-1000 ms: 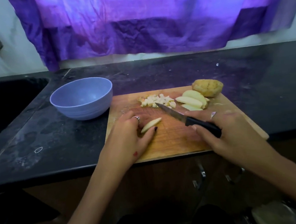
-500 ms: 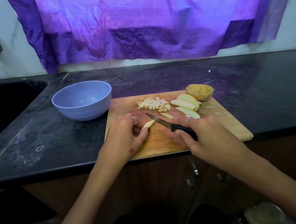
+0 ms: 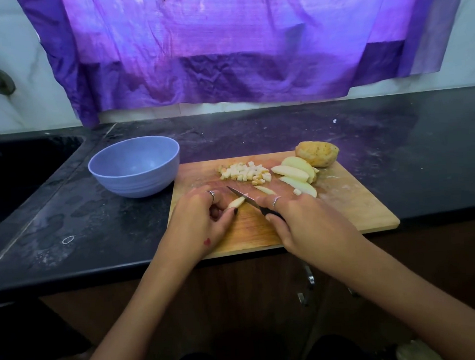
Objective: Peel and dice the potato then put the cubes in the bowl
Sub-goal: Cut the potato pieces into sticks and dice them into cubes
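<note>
Potato strip [image 3: 236,202] lies flat on the cutting board [image 3: 358,211], near its left-centre, pinned at its near end under the curled fingertips of the left hand [image 3: 203,223]. Its free end points toward the knife blade [image 3: 241,195], which meets it just right of the fingertips, tip aimed away and to the left. The right hand [image 3: 308,222] is clenched round the black knife handle [image 3: 271,212] (mostly hidden under the fingers), forefinger stretched along the top. A ring shows on each hand.

A second thin strip [image 3: 264,190] lies loose just beyond the blade, apart from both hands. Farther back, a small heap of diced cubes [image 3: 247,172] sits mid-board. To its right, several peeled wedges [image 3: 297,170] are stacked loosely, one stray cube [image 3: 297,191] beside them. The unpeeled potato piece [image 3: 316,154] rests at the far right corner of the board, touching the wedges.

The blue bowl [image 3: 135,166] stands on the dark counter [image 3: 66,218], just beside the board's far left corner; no cubes are visible inside. Purple cloth [image 3: 222,47] hangs on the wall behind; a sink basin [image 3: 16,176] lies at far left.
</note>
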Motion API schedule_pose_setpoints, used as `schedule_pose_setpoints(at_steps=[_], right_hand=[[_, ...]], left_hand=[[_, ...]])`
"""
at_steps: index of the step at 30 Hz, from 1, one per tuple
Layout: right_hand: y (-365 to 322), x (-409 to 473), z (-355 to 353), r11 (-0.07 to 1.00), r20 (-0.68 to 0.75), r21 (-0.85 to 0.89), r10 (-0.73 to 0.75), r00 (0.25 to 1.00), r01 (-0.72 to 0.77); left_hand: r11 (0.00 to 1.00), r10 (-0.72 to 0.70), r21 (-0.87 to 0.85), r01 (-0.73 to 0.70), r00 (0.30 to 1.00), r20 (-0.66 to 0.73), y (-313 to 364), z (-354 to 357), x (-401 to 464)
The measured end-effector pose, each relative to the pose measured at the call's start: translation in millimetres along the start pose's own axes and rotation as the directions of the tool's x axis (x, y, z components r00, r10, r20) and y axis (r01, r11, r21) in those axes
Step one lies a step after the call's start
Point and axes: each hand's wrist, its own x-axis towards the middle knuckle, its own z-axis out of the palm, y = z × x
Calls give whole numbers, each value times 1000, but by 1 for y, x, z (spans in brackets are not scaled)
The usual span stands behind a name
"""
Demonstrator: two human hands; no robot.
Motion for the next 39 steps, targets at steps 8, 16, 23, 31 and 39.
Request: schedule_pose_setpoints(at_steps=[8,16,23,31,39], right_hand=[[6,-13,0,993,-134,120,25,991,-8],[8,-7,8,987,-121,159,17,993,3],[7,13,6,987,-71,162,13,997,-1],[5,17,17,996,-65,86,8,998,-2],[5,-13,-2,999,-27,-44,-23,999,22]], left_hand=[[999,4,33,-5,1000,9,1,-1,0],[999,31,6,-31,1000,0,-1,0,0],[998,55,15,-55,998,-1,2,-2,0],[998,54,27,-54,998,-11,0,1,2],[999,19,26,-18,1000,-24,4,-2,-2]])
